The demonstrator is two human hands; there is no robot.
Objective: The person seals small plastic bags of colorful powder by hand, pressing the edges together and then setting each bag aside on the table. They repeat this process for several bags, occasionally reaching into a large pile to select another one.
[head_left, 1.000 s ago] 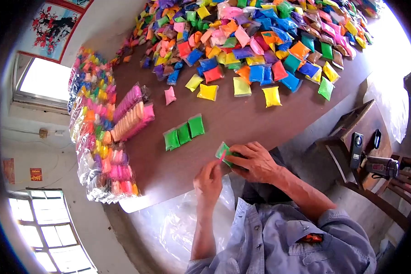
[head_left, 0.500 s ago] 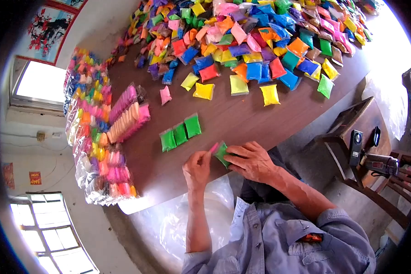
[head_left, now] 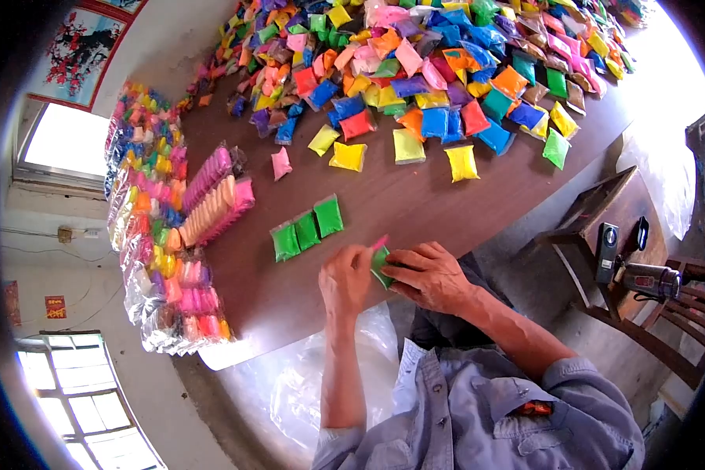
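Note:
Near the front edge of the table, my right hand (head_left: 432,277) is closed on a small clear packet with green filling (head_left: 380,266). My left hand (head_left: 345,279) is pinched at the packet's left side, and a thin pink piece (head_left: 381,242) sticks out past its fingertips. What kind of piece it is cannot be made out. Just beyond my left hand, three green packets (head_left: 307,230) lie side by side in a row on the brown tabletop (head_left: 415,207).
A big heap of colourful packets (head_left: 439,70) covers the table's far side. Stacked rows of packets (head_left: 211,200) and bagged packets (head_left: 164,235) line the left edge. To the right stand a wooden stool (head_left: 603,227) with a dark device (head_left: 607,251), and a flask (head_left: 652,280).
My left hand has shifted slightly up and right, closer to the green packet. The pink piece has moved up with it. My right hand stays nearly in place.

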